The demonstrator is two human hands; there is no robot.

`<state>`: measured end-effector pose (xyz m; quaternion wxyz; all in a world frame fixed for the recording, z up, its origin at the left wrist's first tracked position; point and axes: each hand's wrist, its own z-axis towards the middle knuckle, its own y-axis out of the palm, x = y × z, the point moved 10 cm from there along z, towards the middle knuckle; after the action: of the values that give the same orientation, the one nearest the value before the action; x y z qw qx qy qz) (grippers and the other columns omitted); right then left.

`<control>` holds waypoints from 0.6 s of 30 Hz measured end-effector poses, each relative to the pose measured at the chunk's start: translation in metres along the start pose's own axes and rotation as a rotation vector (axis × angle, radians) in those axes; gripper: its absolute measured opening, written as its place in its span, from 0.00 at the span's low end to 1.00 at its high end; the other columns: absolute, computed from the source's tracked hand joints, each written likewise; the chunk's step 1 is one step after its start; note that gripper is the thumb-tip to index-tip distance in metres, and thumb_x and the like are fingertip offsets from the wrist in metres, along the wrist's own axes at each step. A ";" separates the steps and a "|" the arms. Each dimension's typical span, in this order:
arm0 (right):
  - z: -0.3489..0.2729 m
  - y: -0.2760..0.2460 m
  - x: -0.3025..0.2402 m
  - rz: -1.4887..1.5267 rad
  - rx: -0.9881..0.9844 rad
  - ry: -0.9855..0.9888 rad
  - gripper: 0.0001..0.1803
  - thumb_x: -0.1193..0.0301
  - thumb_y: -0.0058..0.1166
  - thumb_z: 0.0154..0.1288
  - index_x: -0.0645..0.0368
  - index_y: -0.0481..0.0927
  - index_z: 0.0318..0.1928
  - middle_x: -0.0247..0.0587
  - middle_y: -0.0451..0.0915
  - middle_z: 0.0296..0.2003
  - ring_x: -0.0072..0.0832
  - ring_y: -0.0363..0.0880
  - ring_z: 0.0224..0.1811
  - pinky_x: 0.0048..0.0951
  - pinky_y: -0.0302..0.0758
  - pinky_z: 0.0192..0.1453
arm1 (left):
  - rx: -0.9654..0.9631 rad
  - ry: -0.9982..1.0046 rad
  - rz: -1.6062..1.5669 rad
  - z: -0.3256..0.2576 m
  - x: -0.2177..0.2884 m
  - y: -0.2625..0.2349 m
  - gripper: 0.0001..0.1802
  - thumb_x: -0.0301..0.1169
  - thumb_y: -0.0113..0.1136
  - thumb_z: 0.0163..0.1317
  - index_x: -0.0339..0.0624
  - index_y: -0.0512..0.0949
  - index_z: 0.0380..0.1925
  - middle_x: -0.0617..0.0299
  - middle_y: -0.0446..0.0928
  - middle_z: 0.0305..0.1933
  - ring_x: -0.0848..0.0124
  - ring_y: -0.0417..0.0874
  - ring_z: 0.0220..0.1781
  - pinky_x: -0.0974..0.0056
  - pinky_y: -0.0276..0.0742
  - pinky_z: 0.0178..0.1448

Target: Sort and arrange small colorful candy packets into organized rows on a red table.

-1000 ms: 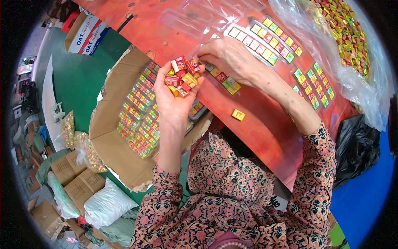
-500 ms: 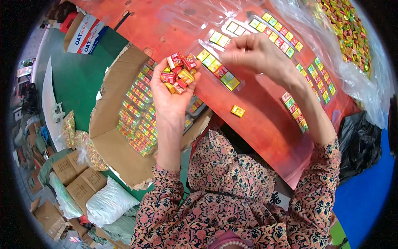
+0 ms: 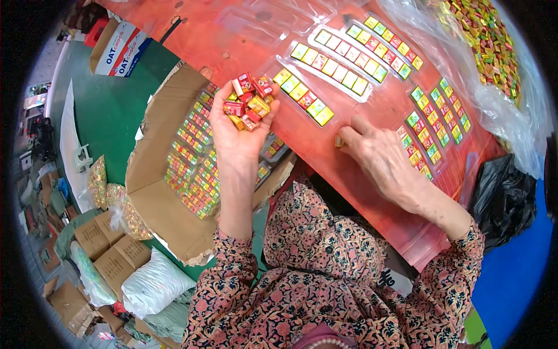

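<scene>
My left hand (image 3: 235, 141) is cupped, palm up, round a handful of small red and yellow boxes (image 3: 250, 103). It hangs above the open carton at the table's left edge. My right hand (image 3: 378, 154) is closed in a pinch low over the red table (image 3: 308, 150). A bit of a small yellow box (image 3: 339, 141) shows at its fingertips; the rest is hidden. Just beyond that hand lies a clear plastic tray (image 3: 303, 96) filled with a row of yellow, green and red boxes. Another filled tray (image 3: 331, 68) lies behind it.
Several more filled trays (image 3: 439, 116) lie to the right. Clear empty trays (image 3: 247, 36) are at the back. A plastic-lined heap of loose boxes (image 3: 485, 52) stands far right. The brown carton (image 3: 152, 157) holds packed trays. A black plastic bag (image 3: 504, 195) hangs beside the table.
My right hand has come down from the trays toward me and closed on the single yellow box that lay alone on the table. My left hand stays nearly still with its handful.
</scene>
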<state>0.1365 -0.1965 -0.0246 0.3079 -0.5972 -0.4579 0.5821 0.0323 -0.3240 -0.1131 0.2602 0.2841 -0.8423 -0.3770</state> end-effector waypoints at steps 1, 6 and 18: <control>0.000 -0.003 0.004 0.000 0.002 0.001 0.03 0.77 0.45 0.49 0.64 0.67 0.25 0.50 0.69 0.28 0.44 0.75 0.23 0.41 0.72 0.23 | -0.001 -0.001 0.002 0.001 0.000 0.000 0.18 0.41 0.49 0.57 0.37 0.74 0.38 0.47 0.77 0.40 0.51 0.78 0.43 0.52 0.78 0.41; 0.002 -0.009 0.017 -0.058 0.007 0.014 0.04 0.76 0.48 0.53 0.59 0.70 0.31 0.45 0.69 0.27 0.43 0.74 0.25 0.38 0.69 0.26 | 0.020 0.014 0.011 0.000 0.001 -0.002 0.18 0.40 0.50 0.56 0.37 0.74 0.38 0.46 0.76 0.40 0.51 0.78 0.43 0.52 0.79 0.41; 0.044 -0.036 0.001 0.134 0.143 -0.044 0.07 0.76 0.51 0.52 0.61 0.74 0.33 0.47 0.72 0.27 0.45 0.73 0.30 0.39 0.67 0.31 | 0.020 0.001 0.008 -0.003 0.004 0.000 0.19 0.41 0.48 0.58 0.36 0.73 0.40 0.46 0.76 0.41 0.50 0.78 0.44 0.52 0.79 0.40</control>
<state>0.0870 -0.1884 0.0015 0.2999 -0.5903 -0.3809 0.6454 0.0314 -0.3286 -0.1106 0.2596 0.2834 -0.8470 -0.3673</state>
